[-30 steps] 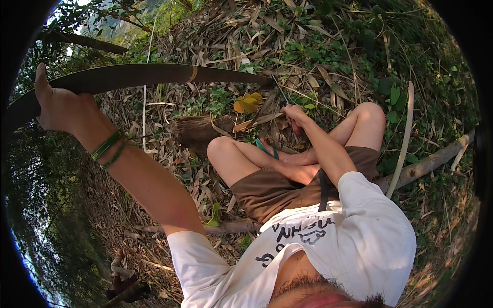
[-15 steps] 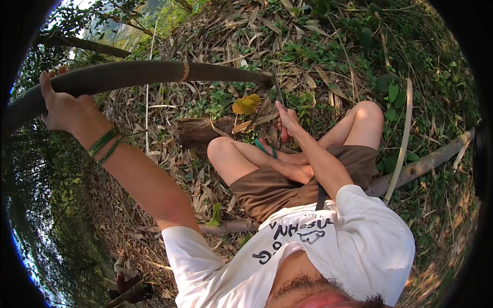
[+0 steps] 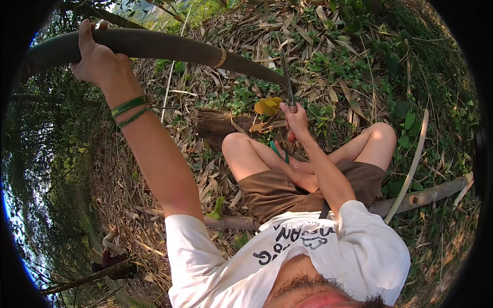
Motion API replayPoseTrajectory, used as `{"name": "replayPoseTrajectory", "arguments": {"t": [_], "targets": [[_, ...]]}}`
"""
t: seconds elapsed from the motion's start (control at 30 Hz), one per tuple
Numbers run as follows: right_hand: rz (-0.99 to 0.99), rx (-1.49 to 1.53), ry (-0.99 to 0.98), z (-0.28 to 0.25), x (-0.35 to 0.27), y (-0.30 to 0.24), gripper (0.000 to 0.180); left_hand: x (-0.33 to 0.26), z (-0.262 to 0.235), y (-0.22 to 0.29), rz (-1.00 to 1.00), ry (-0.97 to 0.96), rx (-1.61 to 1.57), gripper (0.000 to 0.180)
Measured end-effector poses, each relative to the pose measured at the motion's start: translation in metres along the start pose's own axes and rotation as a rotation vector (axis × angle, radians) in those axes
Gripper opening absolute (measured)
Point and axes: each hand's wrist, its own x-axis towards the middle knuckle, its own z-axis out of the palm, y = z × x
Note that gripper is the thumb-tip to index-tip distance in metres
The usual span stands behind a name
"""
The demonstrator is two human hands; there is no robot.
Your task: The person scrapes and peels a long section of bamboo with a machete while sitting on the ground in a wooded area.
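My left hand [image 3: 105, 61] is closed around a thick dark green bamboo pole [image 3: 164, 47], up at the left. A pale ring marks a joint partway along the pole, whose narrow-looking far end slopes down to the right. In front of my crossed legs, my right hand [image 3: 296, 121] grips a long knife [image 3: 287, 74] by its handle, the reddish butt showing below my fist. The blade points up and away. It meets or overlaps the end of the pole; whether they touch I cannot tell.
A short log [image 3: 218, 123] lies before my knee, beside yellow leaves [image 3: 268, 106]. A pale split strip [image 3: 409, 169] rests across a branch [image 3: 436, 194] at my right. Dry leaves and green plants cover the ground. Another person [image 3: 114, 252] is at the lower left.
My left hand and the bamboo pole sit higher and further right in the picture. The pole slants more steeply, and the knife blade now shows more plainly at its end.
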Motion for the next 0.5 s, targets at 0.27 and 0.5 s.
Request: {"name": "replayPoseTrajectory", "arguments": {"t": [0.27, 0.5], "targets": [[-0.488, 0.109, -0.101, 0.042, -0.024, -0.186, 0.04, -0.045, 0.068, 0.026, -0.06, -0.162, -0.012, 0.038], [-0.646, 0.302, -0.248, 0.06, -0.015, -0.277, 0.041, -0.067, 0.113, 0.046, -0.06, -0.328, -0.028, 0.049]]}}
